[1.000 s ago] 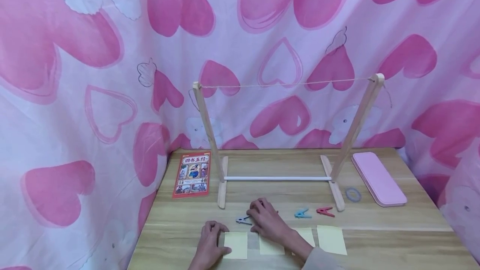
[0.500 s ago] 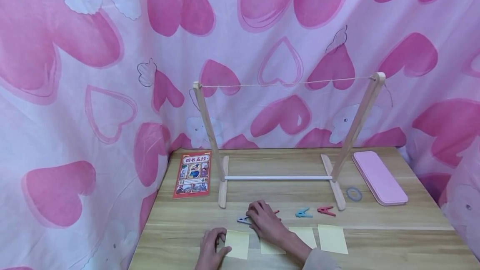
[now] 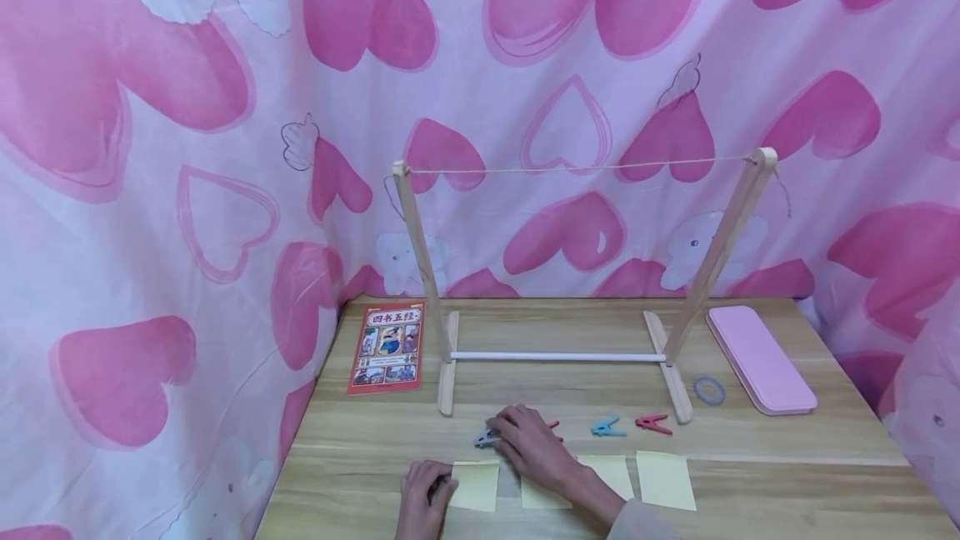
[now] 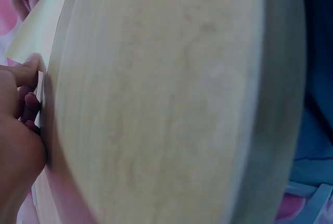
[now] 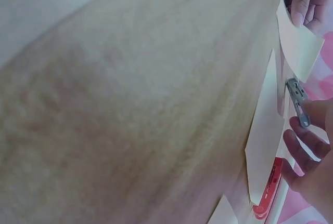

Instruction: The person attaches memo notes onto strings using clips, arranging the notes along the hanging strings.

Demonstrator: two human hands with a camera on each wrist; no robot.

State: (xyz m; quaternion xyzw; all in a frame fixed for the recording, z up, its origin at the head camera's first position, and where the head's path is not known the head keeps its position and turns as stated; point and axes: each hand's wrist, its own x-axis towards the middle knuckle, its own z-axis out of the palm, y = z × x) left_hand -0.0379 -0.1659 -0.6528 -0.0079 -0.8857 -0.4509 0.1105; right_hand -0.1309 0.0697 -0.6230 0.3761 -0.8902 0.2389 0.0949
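My left hand (image 3: pixel 426 500) pinches the left edge of a pale yellow sticky note (image 3: pixel 476 487) between thumb and fingers. In the left wrist view that note (image 4: pixel 39 29) slants up off the wood. My right hand (image 3: pixel 534 450) pinches a grey-blue clothespin (image 3: pixel 486 438) just behind the note; in the right wrist view thumb and forefinger grip the clothespin (image 5: pixel 298 103) by one end. Partly hidden under the right hand lies a red clothespin (image 3: pixel 553 424). A second sticky note (image 3: pixel 542 497) is partly covered by the right wrist.
Two more sticky notes (image 3: pixel 666 480) lie to the right, with a light-blue clothespin (image 3: pixel 607 427) and a red clothespin (image 3: pixel 654 423) behind them. A wooden frame (image 3: pixel 718 261) with a string across its top stands farther back. Around it are a red booklet (image 3: pixel 387 348), a pink case (image 3: pixel 761 359) and a tape roll (image 3: pixel 708 391).
My left thumb has moved up along the note's left edge, and the note is now pinched. My right fingers have closed on the grey-blue clothespin, which has tilted from its earlier flat position.
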